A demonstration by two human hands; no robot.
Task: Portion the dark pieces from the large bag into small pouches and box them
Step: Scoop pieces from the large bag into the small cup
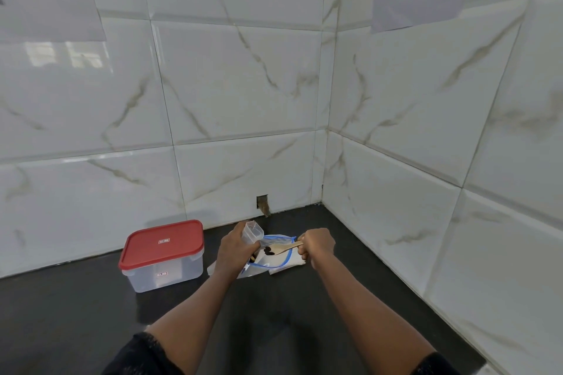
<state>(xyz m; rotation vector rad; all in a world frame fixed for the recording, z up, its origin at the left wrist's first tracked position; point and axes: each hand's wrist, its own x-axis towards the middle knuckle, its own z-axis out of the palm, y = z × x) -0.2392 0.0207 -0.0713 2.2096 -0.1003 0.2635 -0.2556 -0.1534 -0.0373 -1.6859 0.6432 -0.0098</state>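
Just right of the frame's centre, low down, the right hand (pixel 316 245) is curled into a closed fist around the handle of a wooden spoon (pixel 285 248), whose bowl points left and carries a few dark pieces (pixel 268 250). To its left the left hand (pixel 236 248) is wrapped shut around a small clear pouch (pixel 253 232), holding it tilted with its open mouth up and toward the spoon (the lower part of the pouch is hidden inside the palm). The spoon's bowl sits just below and beside that mouth, over the large bag (pixel 278 253), a clear zip bag with a blue seal line that lies open on the counter between and beneath the two hands. How much is left inside the bag cannot be told. Pale flat pouches or papers (pixel 288 265) lie under and around the bag, touching it.

Further left, near the lower left of the frame, stands a clear plastic box (pixel 166 271) with its red lid (pixel 163 243) on, apart from the left hand. All of this rests on a dark countertop (pixel 274 313) that fills the bottom of the frame. Behind it, marble-patterned white wall tiles (pixel 228 85) meet in a corner at the right of centre, with a small rectangular hole (pixel 262 202) low in the back wall, above the hands.
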